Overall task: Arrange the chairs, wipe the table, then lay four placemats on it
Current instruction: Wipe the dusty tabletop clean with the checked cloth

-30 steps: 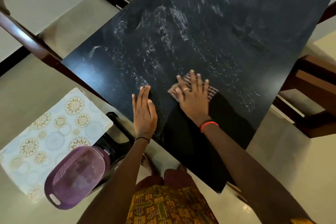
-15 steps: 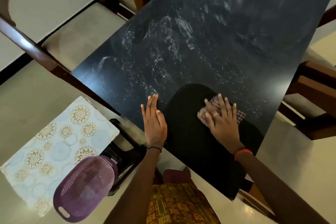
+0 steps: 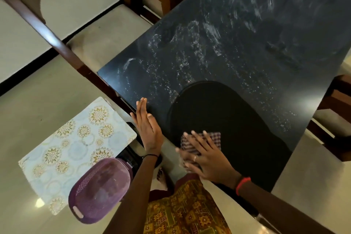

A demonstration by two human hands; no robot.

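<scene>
Checked cloth (image 3: 210, 138) under one hand at the near edge of the dark table (image 3: 228, 53).
The right hand (image 3: 207, 159) presses flat on the cloth, with fingers spread and straight. The left hand (image 3: 149, 131) is open, fingers straight and together, and holds nothing; it lies at the near left edge. A flowered placemat (image 3: 76, 144) lies off the table, left of that edge, next to a purple basket (image 3: 100, 190).

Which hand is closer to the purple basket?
Left. The left hand lies flat at the table edge just beyond the purple basket; the right hand presses the checked cloth farther right.
</scene>
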